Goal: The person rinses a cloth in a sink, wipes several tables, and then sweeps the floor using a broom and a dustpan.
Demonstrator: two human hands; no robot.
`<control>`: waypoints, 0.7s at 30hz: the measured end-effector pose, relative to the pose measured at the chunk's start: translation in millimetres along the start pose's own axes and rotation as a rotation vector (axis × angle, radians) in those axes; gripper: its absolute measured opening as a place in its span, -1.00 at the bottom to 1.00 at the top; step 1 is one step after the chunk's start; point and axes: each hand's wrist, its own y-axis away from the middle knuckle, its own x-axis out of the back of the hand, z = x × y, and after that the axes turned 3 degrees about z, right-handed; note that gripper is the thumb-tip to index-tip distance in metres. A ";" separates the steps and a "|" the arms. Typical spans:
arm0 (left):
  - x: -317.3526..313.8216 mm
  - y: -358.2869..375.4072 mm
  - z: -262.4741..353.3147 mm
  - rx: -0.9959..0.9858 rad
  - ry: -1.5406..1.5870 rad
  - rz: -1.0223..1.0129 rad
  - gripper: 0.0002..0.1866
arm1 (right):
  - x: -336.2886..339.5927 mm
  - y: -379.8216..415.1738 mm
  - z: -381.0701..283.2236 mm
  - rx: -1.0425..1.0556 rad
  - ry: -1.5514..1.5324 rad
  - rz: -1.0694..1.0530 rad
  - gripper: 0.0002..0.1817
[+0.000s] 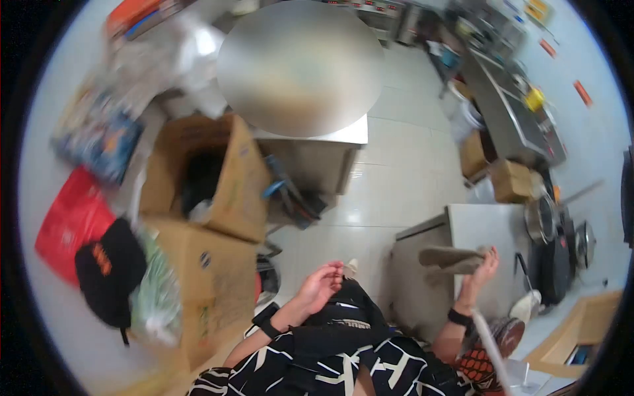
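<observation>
My right hand (481,274) pinches the end of a flat grey-brown piece (449,259) with rounded ends, shaped somewhat like a shoe insole. Motion blurs it, and I cannot tell its exact kind. It hangs out to the left of the fingers, in front of the white-topped table (492,224). Nothing is in my left hand (321,287), which is raised before my body with its fingers loosely curled and apart. Below my right wrist lie a dark red rounded thing (510,335) and an orange-and-black patterned thing (477,369).
Cardboard boxes (214,290) stand on the left, with a black cap (112,261) and a red bag (74,221) beside them. A blurred oval covers much of the table ahead. Pans (540,221) and a white shoe (526,305) are at the right; tiled floor (389,165) runs between.
</observation>
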 end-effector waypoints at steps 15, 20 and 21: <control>-234.0 -259.7 129.3 0.058 -0.719 0.020 -0.82 | -94.8 -209.5 107.3 0.139 1.396 -0.604 -0.46; -273.1 -337.9 202.9 0.073 -0.633 0.018 -0.81 | -100.6 -247.8 115.1 -0.003 1.255 -0.855 -0.41; -279.7 -350.6 214.5 0.065 -0.613 0.002 -0.81 | -123.8 -252.1 96.6 -0.163 1.359 -0.933 -0.39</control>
